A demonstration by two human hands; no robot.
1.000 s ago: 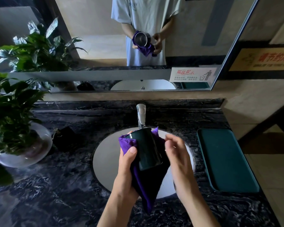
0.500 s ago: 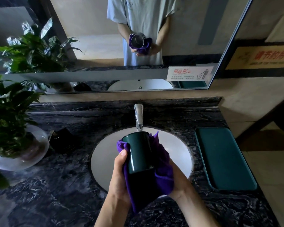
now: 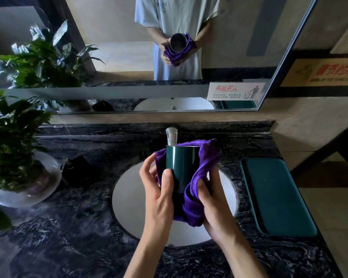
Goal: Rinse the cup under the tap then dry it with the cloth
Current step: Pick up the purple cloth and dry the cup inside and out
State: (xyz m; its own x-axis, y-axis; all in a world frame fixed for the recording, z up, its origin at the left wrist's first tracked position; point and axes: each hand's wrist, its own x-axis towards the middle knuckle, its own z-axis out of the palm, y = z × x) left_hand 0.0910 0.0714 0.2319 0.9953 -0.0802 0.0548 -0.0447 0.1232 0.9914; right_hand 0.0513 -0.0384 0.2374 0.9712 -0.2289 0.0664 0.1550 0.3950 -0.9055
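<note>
Under my hands runs a dark veined marble counter (image 3: 72, 237) with a pale round sink (image 3: 129, 197) set into it; the chrome tap (image 3: 171, 135) stands just behind my grip, and a mirror (image 3: 117, 57) above it. A green tray (image 3: 275, 197) lies right of my grip, a potted plant (image 3: 10, 133) in a white bowl far left. My left hand (image 3: 159, 199) grips the dark green cup (image 3: 181, 167), upright over the sink, thumb on its wall. My right hand (image 3: 215, 209) clutches the purple cloth (image 3: 197, 197) wrapped around the cup's back and right side.
</note>
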